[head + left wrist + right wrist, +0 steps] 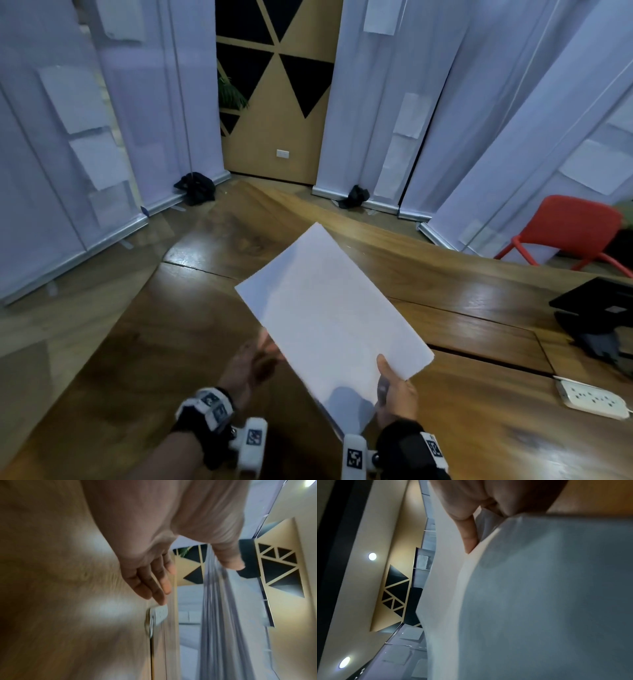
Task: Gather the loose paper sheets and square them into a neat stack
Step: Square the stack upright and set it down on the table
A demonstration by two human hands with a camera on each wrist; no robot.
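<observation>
A stack of white paper sheets (pixel 329 308) hangs tilted above the wooden table (pixel 164 342), one corner pointing away from me. My right hand (pixel 394 383) pinches its near right corner, thumb (pixel 469 538) on top of the sheets (pixel 539 601). My left hand (pixel 260 356) is blurred at the stack's left edge, with straight fingers (pixel 154 582) and the thumb spread apart. In the left wrist view the sheets (pixel 217 615) show edge-on just beyond the thumb. Whether the left hand touches them I cannot tell.
A white power strip (pixel 592 399) lies at the table's right, also seen as the power strip (pixel 158 615) in the left wrist view. A black device (pixel 599 315) sits beyond it. A red chair (pixel 568 229) and white fabric panels (pixel 68 171) ring the table.
</observation>
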